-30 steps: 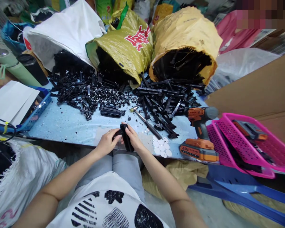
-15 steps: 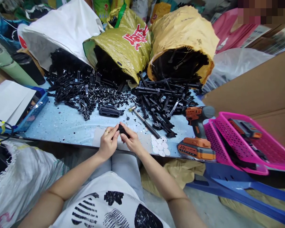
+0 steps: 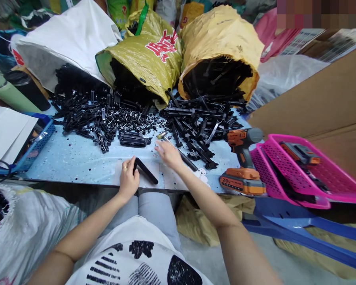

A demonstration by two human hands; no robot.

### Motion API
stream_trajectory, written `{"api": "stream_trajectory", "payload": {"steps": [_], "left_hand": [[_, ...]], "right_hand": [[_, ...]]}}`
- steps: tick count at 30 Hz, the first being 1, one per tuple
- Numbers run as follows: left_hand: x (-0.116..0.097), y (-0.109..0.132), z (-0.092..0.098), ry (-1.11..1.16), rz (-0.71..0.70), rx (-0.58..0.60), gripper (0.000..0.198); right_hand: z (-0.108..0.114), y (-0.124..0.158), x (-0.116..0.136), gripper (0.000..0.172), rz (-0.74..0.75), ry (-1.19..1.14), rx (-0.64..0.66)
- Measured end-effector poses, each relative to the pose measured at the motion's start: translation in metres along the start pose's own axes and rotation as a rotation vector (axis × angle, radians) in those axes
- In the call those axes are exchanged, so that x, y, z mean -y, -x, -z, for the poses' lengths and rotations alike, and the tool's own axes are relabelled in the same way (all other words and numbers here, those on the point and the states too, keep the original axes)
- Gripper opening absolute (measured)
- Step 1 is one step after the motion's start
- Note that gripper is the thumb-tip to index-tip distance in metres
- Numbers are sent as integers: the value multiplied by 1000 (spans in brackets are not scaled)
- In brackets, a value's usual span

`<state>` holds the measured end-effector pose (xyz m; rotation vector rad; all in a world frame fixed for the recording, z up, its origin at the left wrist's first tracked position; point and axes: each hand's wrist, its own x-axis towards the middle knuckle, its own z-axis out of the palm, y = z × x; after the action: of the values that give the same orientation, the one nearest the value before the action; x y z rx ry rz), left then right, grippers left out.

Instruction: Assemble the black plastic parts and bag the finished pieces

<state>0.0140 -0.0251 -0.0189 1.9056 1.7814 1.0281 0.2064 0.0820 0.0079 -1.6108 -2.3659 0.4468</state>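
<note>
My left hand [image 3: 128,179] is closed on one end of a long black plastic part [image 3: 147,171], which slants down to the right just above the near edge of the table. To the right of it, my right hand [image 3: 169,154] holds nothing and has its fingers stretched forward. Right beside those fingers lies a hammer [image 3: 187,160], partly covered by the hand. Beyond both hands are a small stack of black plastic parts [image 3: 134,140] and a heap of small pins and black bits [image 3: 133,119]. White round discs [image 3: 202,174] lie partly hidden by my right forearm.
White [image 3: 68,35], olive [image 3: 163,67] and yellow [image 3: 222,35] sacks spill black parts across the back of the table [image 3: 77,158]. A cordless drill [image 3: 243,162] stands at the right, beside pink baskets [image 3: 338,174]. A blue basket [image 3: 41,138] with papers sits left.
My hands were together around the black part; now they are apart. My right hand has let go and moved forward and right toward the hammer. The part now shows lengthwise from my left hand.
</note>
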Motion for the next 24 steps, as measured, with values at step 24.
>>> {"api": "stream_trajectory", "payload": {"steps": [24], "left_hand": [[-4,-35,1,-357,-403,680,32]], "right_hand": [[28,100,-4,34,338,215,375]]}}
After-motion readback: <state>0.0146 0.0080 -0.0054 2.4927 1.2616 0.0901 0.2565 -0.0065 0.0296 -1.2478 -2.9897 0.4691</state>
